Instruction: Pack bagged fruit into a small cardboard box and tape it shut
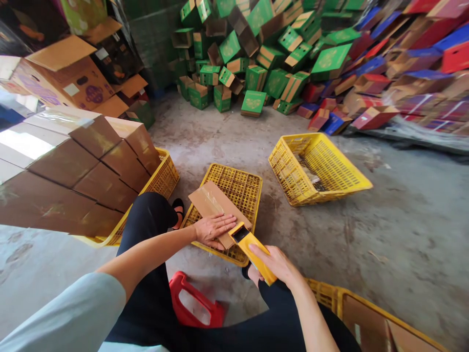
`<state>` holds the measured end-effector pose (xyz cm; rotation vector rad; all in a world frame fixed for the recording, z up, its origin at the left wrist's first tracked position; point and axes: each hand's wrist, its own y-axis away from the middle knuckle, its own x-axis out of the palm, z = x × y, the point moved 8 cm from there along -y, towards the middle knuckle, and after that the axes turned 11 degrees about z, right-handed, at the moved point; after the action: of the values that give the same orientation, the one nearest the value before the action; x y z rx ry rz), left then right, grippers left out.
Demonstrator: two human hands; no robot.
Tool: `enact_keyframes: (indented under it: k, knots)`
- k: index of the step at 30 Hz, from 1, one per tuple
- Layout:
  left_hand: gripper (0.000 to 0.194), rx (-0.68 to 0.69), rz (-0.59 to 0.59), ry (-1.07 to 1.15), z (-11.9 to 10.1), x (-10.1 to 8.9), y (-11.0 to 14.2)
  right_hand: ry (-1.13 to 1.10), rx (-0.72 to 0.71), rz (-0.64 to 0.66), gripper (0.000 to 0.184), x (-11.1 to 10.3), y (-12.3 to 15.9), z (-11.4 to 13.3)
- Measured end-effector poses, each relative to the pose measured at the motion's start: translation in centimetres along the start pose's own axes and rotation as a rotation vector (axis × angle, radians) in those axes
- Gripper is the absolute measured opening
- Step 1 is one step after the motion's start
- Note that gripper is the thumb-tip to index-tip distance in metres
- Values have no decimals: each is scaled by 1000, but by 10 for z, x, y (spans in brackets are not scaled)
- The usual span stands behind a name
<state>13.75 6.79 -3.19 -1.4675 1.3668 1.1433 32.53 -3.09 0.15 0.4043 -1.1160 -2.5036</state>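
Observation:
A flat brown cardboard box (208, 196) lies at a slant on an upturned yellow plastic crate (244, 188), with a strip of clear tape across its top. My left hand (214, 229) rests on the box, palm down, fingers stretched out and holding nothing. In my right hand (276, 264) is a yellow tape dispenser (254, 252), gripped along its body. Its dark front end meets the box's near right edge, close to my left fingertips. Whether tape runs from it onto the box is too small to tell.
Stacked brown boxes (69, 161) fill a yellow crate (166, 171) at left. Another yellow crate (330, 188) stands right; one with cardboard (370, 318) is lower right. A red plastic stool (198, 320) is below me. Green boxes (252, 102) and red-blue boxes (373, 117) lie heaped behind.

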Motion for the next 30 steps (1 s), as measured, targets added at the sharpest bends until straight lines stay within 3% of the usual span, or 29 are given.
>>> enact_keyframes:
  k: [16, 24, 30]
  knots:
    - [88, 15, 6, 5, -5, 1, 2, -22, -25, -59, 56, 15, 19, 4]
    - [89, 9, -5, -5, -5, 5, 3, -215, -6, 45, 51, 20, 3, -14]
    - [89, 7, -5, -27, -8, 2, 4, -165, 23, 53, 59, 23, -7, -21]
